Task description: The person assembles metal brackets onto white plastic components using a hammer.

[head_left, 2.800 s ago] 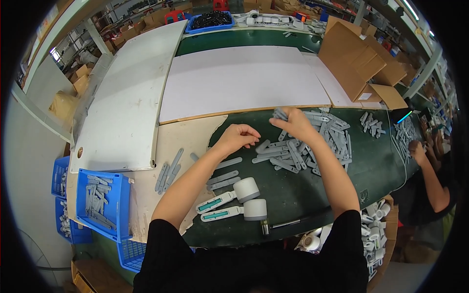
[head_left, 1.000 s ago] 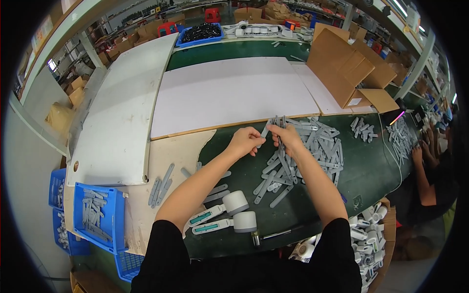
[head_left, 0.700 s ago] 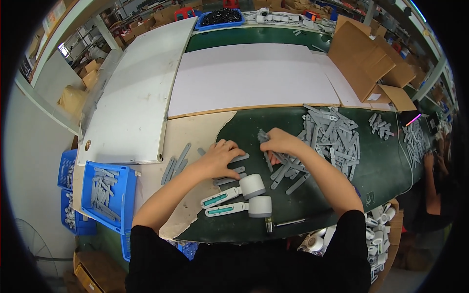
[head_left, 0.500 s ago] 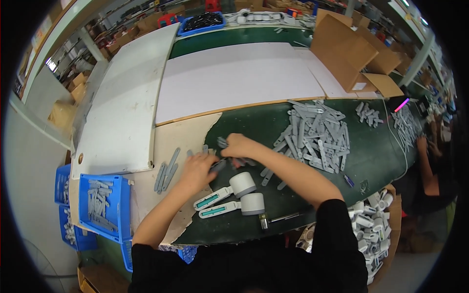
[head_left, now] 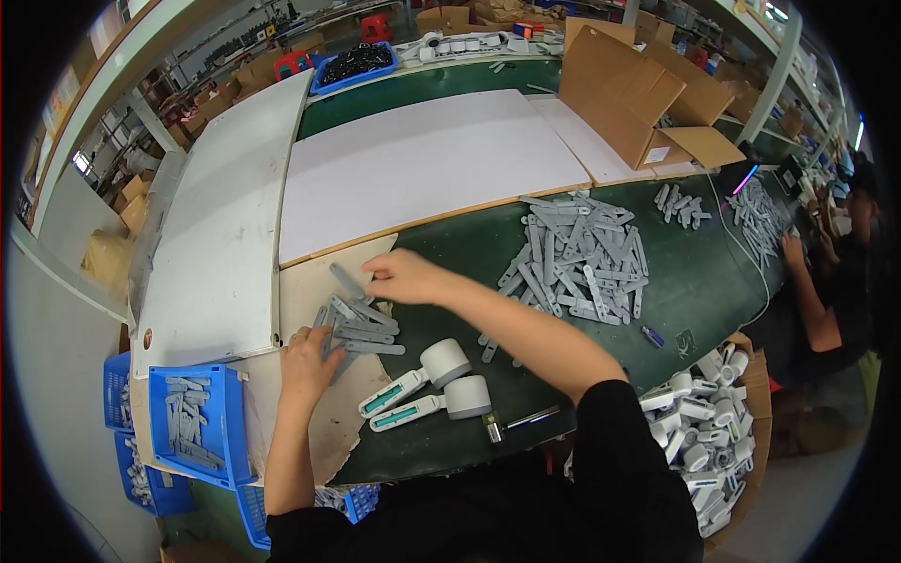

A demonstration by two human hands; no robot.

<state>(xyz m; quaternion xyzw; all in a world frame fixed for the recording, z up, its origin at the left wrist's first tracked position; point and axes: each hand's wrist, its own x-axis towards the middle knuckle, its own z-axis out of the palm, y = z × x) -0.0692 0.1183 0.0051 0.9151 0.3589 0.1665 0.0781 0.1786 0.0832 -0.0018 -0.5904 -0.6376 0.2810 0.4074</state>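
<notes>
Several long grey plastic handle strips [head_left: 371,334] lie in a loose pile on the beige board between my hands. My left hand [head_left: 306,368] is at the pile's left edge, thumb and fingers around upright grey strips. Above the pile, my right hand [head_left: 404,278] has its fingers curled at the end of one slanted grey strip [head_left: 346,281]. Nearer me lie two white-and-grey round-headed devices [head_left: 444,362], their handles open and showing teal strips inside. A screwdriver [head_left: 495,428] lies to their right.
A large heap of grey strips [head_left: 582,258] covers the green table's middle right. Blue bins [head_left: 230,413] stand at left. A carton of white devices [head_left: 758,394] is at lower right, an open cardboard box [head_left: 610,94] behind. Another person's arm [head_left: 815,291] reaches in at right.
Both hands have moved left onto the beige board. Grey strips that were under my hands now lie there in a pile beside the others. The view has shifted slightly.
</notes>
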